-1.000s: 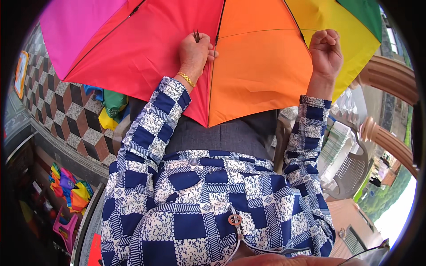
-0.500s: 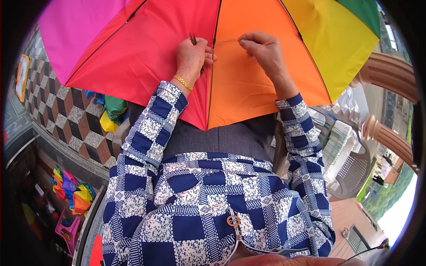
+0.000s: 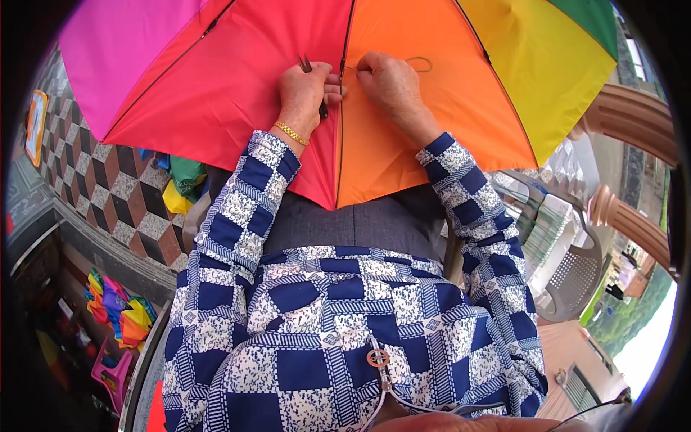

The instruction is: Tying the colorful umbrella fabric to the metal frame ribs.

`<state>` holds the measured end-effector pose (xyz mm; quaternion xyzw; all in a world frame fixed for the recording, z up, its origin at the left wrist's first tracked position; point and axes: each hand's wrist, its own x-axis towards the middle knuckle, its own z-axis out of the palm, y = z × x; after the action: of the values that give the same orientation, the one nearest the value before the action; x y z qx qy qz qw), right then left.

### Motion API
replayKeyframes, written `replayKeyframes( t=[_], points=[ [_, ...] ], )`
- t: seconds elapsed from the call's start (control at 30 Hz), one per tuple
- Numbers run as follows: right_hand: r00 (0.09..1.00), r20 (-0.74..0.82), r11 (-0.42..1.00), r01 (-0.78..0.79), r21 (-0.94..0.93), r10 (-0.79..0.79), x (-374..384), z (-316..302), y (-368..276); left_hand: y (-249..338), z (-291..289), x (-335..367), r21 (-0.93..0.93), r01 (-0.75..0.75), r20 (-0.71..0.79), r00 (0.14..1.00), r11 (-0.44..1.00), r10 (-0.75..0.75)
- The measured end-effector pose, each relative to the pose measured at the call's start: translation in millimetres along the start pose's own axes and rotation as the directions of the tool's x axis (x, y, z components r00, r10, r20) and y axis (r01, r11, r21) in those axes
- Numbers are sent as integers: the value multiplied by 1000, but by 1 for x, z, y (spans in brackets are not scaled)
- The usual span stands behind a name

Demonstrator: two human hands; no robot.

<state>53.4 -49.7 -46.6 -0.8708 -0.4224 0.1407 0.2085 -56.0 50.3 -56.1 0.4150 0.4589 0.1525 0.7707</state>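
A rainbow-panelled umbrella (image 3: 425, 137) lies spread over my lap, its inner side with the dark ribs facing me. My left hand (image 3: 299, 93) rests on the red panel and is closed around small dark thread snips (image 3: 323, 110), whose points stick out above the thumb. Its fingertips reach the middle rib (image 3: 340, 137), where red and orange meet. Just right of that rib, my right hand (image 3: 392, 83) pinches a thin thread close to the cloth. A loose greenish loop of thread (image 3: 430, 65) lies on the orange panel. Whether a needle is in the pinch is too small to tell.
A bundle of folded colourful cloth (image 3: 122, 309) and a pink plastic stool (image 3: 111, 378) are at the lower left. Green and yellow cloth (image 3: 183, 176) lies beside my left leg. A grey plastic chair (image 3: 576, 281) stands at right, near brown columns (image 3: 633, 223).
My right hand has moved left to the middle rib. The thread, stretched between rib and fingers before, now has a slack loop to the right. My left hand has shifted slightly left.
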Motion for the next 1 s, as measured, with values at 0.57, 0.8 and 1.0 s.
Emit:
replayKeyframes(
  t=[0.57, 0.8, 1.0],
  points=[
    [989, -131, 987, 81, 136, -63, 5, 23, 1, -3, -1, 3, 37, -28, -10, 1000, 999, 29],
    [991, -118, 988, 77, 131, -61, 4, 19, -2, -6, -3, 3, 32, -62, -5, 998, 998, 62],
    [999, -4, 999, 39, -3, -39, -1, -2, 4, -4, -5, 3, 27, -22, 10, 1000, 999, 22]
  ],
)
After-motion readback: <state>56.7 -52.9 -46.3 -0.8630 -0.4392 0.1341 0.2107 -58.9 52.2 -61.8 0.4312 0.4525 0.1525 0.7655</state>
